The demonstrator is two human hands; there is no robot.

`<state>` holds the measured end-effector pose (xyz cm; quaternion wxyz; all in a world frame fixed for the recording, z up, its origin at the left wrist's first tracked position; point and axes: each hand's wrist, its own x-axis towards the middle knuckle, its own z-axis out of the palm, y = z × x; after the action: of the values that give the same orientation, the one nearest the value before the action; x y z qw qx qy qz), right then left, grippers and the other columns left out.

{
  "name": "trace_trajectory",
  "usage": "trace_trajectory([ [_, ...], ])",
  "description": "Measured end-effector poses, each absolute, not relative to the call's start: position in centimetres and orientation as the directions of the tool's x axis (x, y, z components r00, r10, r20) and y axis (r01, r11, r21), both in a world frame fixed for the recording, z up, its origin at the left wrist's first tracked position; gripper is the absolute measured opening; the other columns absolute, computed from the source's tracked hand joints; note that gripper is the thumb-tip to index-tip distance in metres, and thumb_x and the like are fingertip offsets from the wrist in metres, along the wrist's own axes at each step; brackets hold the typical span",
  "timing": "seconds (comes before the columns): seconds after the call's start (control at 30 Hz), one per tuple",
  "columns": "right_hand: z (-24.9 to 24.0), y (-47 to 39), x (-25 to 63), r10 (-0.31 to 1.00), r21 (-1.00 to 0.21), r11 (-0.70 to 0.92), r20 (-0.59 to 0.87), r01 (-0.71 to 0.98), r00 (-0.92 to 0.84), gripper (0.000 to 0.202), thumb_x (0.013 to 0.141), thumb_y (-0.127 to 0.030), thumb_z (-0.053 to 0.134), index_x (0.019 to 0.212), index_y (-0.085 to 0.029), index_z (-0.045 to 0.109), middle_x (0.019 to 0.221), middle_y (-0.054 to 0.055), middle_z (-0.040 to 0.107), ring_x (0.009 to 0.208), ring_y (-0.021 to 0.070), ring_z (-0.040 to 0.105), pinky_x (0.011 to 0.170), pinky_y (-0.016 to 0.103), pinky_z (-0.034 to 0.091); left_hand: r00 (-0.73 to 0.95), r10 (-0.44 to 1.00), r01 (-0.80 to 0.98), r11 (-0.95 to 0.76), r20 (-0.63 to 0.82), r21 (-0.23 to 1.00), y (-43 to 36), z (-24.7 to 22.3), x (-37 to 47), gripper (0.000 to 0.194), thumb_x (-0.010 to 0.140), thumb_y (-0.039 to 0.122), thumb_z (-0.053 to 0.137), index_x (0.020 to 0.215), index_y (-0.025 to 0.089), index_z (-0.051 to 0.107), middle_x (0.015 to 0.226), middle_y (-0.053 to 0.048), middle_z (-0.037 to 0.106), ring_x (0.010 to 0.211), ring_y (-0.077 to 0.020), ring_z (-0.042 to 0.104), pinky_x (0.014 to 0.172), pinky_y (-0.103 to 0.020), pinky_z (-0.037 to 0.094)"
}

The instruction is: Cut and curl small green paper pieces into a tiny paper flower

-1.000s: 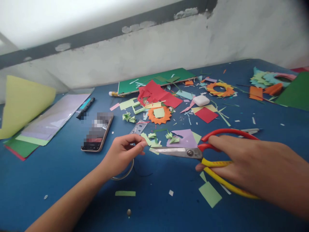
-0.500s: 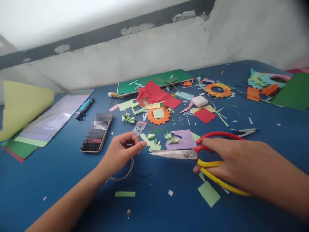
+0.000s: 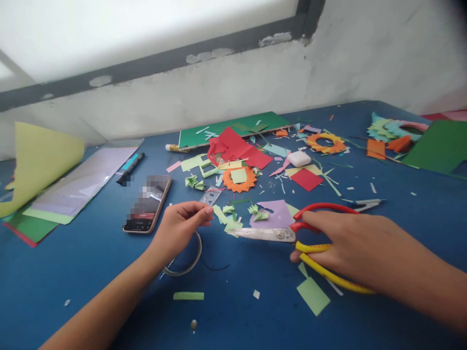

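My right hand (image 3: pixel 350 243) grips a pair of scissors (image 3: pixel 270 234) with one red and one yellow handle. The blades are together and point left. My left hand (image 3: pixel 186 221) hovers left of the blade tips, thumb and fingertips pressed together; anything between them is too small to make out. Below that hand lies a roll of tape (image 3: pixel 193 260), partly covered by the wrist. Just beyond the blades are a purple paper piece (image 3: pixel 279 214) and small folded green paper stars (image 3: pixel 258 213). A green paper rectangle (image 3: pixel 314 296) lies beneath the right hand.
Paper scraps, red paper (image 3: pixel 237 148), an orange paper ring (image 3: pixel 239 180) and a white case (image 3: pixel 299 159) spread across the blue table (image 3: pixel 109 272). A phone (image 3: pixel 149 204) and a black marker (image 3: pixel 130 167) lie left. A compass (image 3: pixel 365 204) is beyond my right hand.
My left thumb and fingers have drawn closer together, and that hand has shifted slightly left. The scissors stay shut in my right hand. The view has tilted up a little.
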<state>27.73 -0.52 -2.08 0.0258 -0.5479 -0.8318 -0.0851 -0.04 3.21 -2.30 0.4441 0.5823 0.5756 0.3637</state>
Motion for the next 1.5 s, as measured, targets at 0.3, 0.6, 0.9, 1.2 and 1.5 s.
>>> trace_trajectory([
  [0.3, -1.97, -0.41, 27.89, 0.933, 0.033, 0.361, -0.014, 0.932, -0.360, 0.051, 0.068, -0.056, 0.064, 0.102, -0.019, 0.069, 0.085, 0.011, 0.074, 0.065, 0.0349, 0.069, 0.047, 0.042, 0.055, 0.052, 0.986, 0.275, 0.137, -0.158, 0.952, 3.34, -2.29, 0.27, 0.014, 0.074, 0.029, 0.068, 0.073, 0.015, 0.068, 0.066, 0.000, 0.068, 0.061, -0.0127, 0.065, 0.066, -0.025, 0.056],
  [0.6, -1.97, -0.33, 27.58, 0.940, 0.017, 0.332, -0.093, 0.943, -0.329, 0.052, 0.069, -0.054, 0.066, 0.106, -0.018, 0.068, 0.092, 0.011, 0.073, 0.071, 0.0374, 0.069, 0.054, 0.046, 0.056, 0.096, 0.976, 0.189, 0.175, -0.196, 0.966, 3.21, -2.75, 0.29, 0.015, 0.078, 0.026, 0.062, 0.084, 0.016, 0.071, 0.072, 0.000, 0.068, 0.065, -0.0112, 0.065, 0.068, -0.026, 0.057],
  [0.9, -2.01, -0.28, 27.71, 0.942, 0.004, 0.326, -0.085, 0.945, -0.325, 0.050, 0.067, -0.055, 0.065, 0.103, -0.021, 0.068, 0.088, 0.010, 0.073, 0.069, 0.0368, 0.069, 0.051, 0.045, 0.056, 0.128, 0.971, 0.226, 0.168, -0.200, 0.960, 3.19, -2.87, 0.15, 0.008, 0.069, 0.024, 0.072, 0.074, 0.017, 0.072, 0.064, 0.001, 0.068, 0.061, -0.0105, 0.061, 0.061, -0.022, 0.052],
  [1.2, -2.06, -0.20, 27.67, 0.940, -0.007, 0.324, -0.114, 0.946, -0.323, 0.047, 0.069, -0.055, 0.063, 0.101, -0.021, 0.068, 0.097, 0.010, 0.072, 0.074, 0.0373, 0.069, 0.054, 0.047, 0.056, 0.190, 0.972, 0.278, 0.083, -0.140, 0.957, 3.16, -2.47, 0.13, 0.021, 0.081, 0.031, 0.057, 0.065, 0.018, 0.053, 0.058, 0.004, 0.057, 0.057, -0.0110, 0.055, 0.060, -0.024, 0.047],
  [1.5, -2.29, -0.25, 27.76, 0.941, -0.004, 0.309, -0.142, 0.951, -0.306, 0.045, 0.070, -0.058, 0.060, 0.098, -0.023, 0.067, 0.100, 0.010, 0.071, 0.075, 0.0377, 0.069, 0.054, 0.049, 0.056, 0.213, 0.972, 0.347, 0.019, -0.098, 0.938, 3.21, -2.23, -0.09, 0.040, 0.086, 0.033, 0.048, 0.050, 0.018, 0.054, 0.049, 0.002, 0.053, 0.054, -0.0124, 0.052, 0.062, -0.027, 0.043],
])
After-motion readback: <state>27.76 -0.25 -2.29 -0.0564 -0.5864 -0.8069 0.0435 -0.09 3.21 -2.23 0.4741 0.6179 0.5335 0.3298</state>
